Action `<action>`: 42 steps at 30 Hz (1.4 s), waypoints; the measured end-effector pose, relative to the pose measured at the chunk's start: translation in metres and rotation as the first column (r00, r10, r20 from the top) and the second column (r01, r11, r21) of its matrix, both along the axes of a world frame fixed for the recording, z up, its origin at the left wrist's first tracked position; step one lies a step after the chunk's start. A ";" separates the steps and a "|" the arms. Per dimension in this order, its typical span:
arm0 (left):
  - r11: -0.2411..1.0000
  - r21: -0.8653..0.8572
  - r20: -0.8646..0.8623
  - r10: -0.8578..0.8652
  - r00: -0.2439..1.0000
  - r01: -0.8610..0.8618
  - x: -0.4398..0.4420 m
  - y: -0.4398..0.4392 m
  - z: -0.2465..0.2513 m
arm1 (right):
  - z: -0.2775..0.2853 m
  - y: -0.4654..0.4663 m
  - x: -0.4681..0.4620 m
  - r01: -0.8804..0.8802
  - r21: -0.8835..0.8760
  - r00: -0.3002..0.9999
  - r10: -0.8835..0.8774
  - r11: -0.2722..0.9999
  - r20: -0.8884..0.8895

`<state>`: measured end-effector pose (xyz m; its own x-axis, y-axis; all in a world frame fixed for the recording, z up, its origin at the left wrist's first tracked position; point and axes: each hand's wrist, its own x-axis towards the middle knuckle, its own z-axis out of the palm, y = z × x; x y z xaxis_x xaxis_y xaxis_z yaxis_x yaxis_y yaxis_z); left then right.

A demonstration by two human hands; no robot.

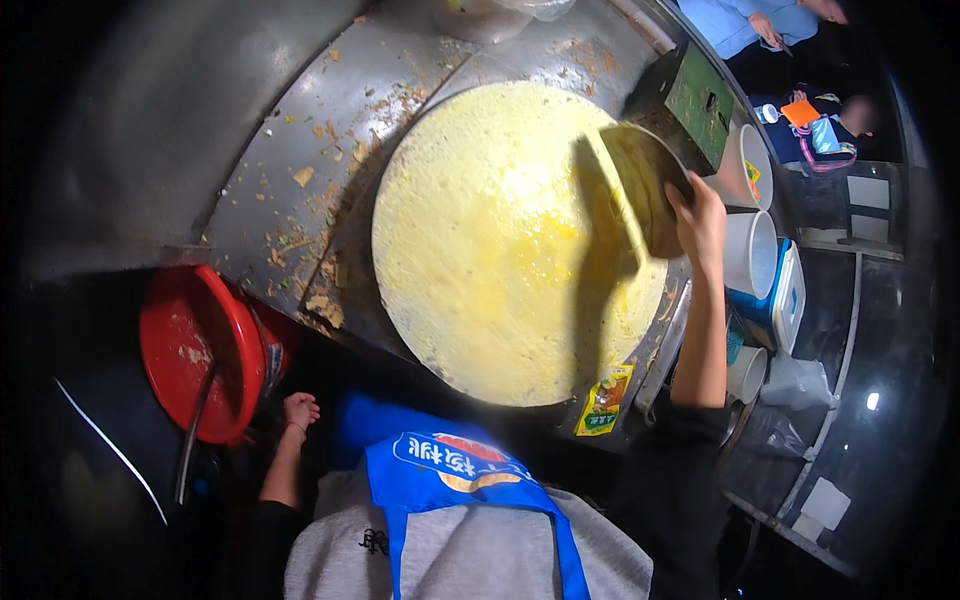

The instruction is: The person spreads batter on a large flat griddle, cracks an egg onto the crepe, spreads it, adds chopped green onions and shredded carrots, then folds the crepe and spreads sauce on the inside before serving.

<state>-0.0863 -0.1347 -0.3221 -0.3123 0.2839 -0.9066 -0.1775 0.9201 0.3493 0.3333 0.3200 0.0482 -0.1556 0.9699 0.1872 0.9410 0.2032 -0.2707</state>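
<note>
A large round griddle carries a thin crepe (480,247) with wet yellow egg spread over its middle and right. Over its right side, my right hand (697,221) grips a round, shallow metal pan or bowl (649,187), tilted on edge. A pale, straight bar (616,195), perhaps a spreader, lies along the pan's left side; what holds it cannot be told. My left hand (301,411) is empty, fingers loosely curled, low at the left near a red plastic basin (240,337). A ladle or scoop with a long metal handle (196,427) rests in the basin.
Crumbs and scraps litter the metal worktop (300,180) left of the griddle. A green metal box (686,109), white tubs (752,251) and a lidded container (787,296) line the right. A yellow-green sachet (604,400) lies at the front edge. Two people are beyond, at upper right.
</note>
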 end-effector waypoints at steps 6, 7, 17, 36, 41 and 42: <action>0.999 0.035 -0.028 -0.011 1.000 0.012 0.039 -0.006 0.016 | -0.088 -0.082 0.025 -0.282 0.243 0.953 0.301 0.928 -0.043; 1.000 -0.011 -0.041 -0.030 0.999 0.029 0.047 -0.008 0.019 | -0.091 -0.115 0.020 -0.318 0.314 0.946 0.322 0.894 0.041; 0.993 0.102 -0.023 -0.065 0.998 0.067 0.059 0.002 0.025 | -0.013 -0.163 0.035 0.054 -0.058 0.992 -0.047 0.997 0.121; 0.977 0.169 -0.279 -0.078 0.957 0.129 0.022 -0.105 -0.076 | -0.018 -0.090 -0.082 -0.293 -0.418 0.956 0.266 0.860 -0.122; 0.987 0.158 -0.079 0.037 0.996 -0.024 -0.003 -0.053 -0.027 | -0.086 0.004 -0.058 -0.031 -0.102 0.789 -0.038 0.994 -0.613; 0.989 0.138 -0.069 0.066 0.995 -0.056 -0.006 -0.051 -0.027 | -0.081 0.005 -0.051 0.088 -0.166 0.793 -0.170 0.982 -0.585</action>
